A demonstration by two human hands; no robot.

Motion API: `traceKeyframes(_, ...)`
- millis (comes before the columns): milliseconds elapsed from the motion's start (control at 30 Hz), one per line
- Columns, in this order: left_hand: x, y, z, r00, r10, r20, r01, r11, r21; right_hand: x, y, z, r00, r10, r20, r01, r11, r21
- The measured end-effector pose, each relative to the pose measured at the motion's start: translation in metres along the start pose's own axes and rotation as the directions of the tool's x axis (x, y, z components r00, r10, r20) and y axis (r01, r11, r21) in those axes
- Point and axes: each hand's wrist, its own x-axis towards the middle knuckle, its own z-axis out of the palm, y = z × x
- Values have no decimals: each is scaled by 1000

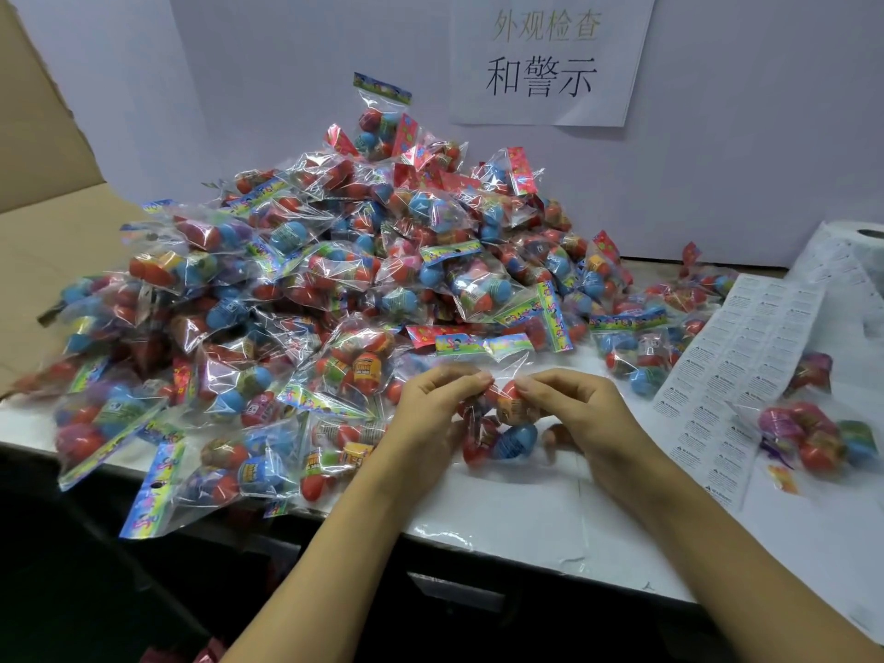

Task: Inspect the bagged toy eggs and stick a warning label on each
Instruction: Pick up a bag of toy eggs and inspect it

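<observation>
Held bag [497, 423]: clear plastic, red, orange and blue toy eggs inside, colourful header card at top; raised just above the near part of the white table [516, 519], between both hands.
Left hand [433, 413]: fingers curled, fingertips pinching the bag's upper left portion.
Right hand [581, 413]: fingers curled, thumb and forefinger pinching the bag's upper right portion, close to the left fingertips.
Pile of bagged eggs [306, 299]: large heap, centre and left of table, rising against the white back panel; some bags overhanging the near table edge at left.
Label sheet [746, 361]: long white strip of small printed warning labels, lying flat on the table right of the hands.
Label roll [861, 241]: far right, near the back panel, sheet running from it.
Separate bags [818, 437]: a few, right of the label sheet, apart from the heap.
Paper sign [545, 55]: white sheet with Chinese characters, fixed on the back panel.
Cardboard [43, 174]: brown, at far left.
</observation>
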Motion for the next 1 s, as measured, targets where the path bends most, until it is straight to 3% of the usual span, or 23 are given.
traceKeyframes(167,-2,1,1,998,-34,61,32,999,39,1,-1,-5,997,56,-53,-54,997,48)
traceKeyframes(267,-2,1,0,993,-66,95,59,995,75,3,-3,-7,990,90,-109,-70,983,171)
traceKeyframes(400,-3,-1,0,989,-57,139,54,998,25,8,-4,-11,971,143,-192,-76,945,317)
traceKeyframes(533,-1,-4,-1,994,2,108,3,999,-45,10,-3,-15,972,170,-165,-86,900,427)
traceKeyframes(633,0,-3,-2,997,48,52,-42,994,-105,8,-4,-13,987,126,-103,-82,932,354)
traceKeyframes(767,0,0,-2,996,84,13,-81,986,-144,2,-2,-4,997,82,-14,-80,991,107)
traceKeyframes(1000,-2,3,0,998,55,17,-52,989,-136,3,-3,-6,998,58,-14,-55,984,169)
